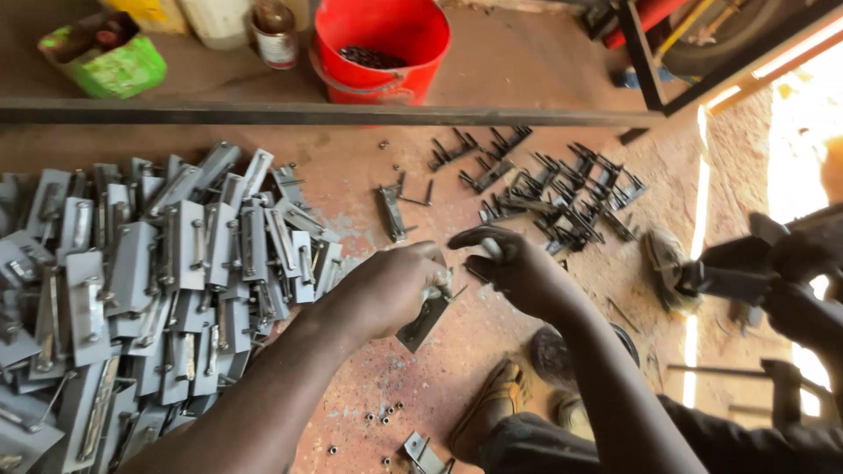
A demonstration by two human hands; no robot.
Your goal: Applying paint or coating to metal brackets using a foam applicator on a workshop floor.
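We see a stretch of bare reddish floor (492, 351) between a big heap of grey metal plates (149, 281) on the left and a scatter of dark bent brackets (562, 197) on the upper right; that strip is the only open room around the hands. A dark steel bar (307, 112) runs straight across above both piles, closing off the far side, and beyond it stand a red bucket (382, 48) and a green container (105, 57).

The left hand (391, 290) is closed around a flat grey metal plate (424, 320), which hangs tilted below the fist above the floor. The right hand (509, 268) sits just beside it, fingers curled on a small pale piece; we cannot tell what that piece is, nor how firmly it is pinched.

The plates are flat, rectangular and dull grey, each with a rod along it. The brackets are thin and blackened. Small nuts (386, 412) dot the gritty floor near the lower edge.

At right, another person's hands grip a dark power tool (729, 276), half lost in glare. A worn shoe (500, 399) shows below, and both forearms are cut off by the frame.
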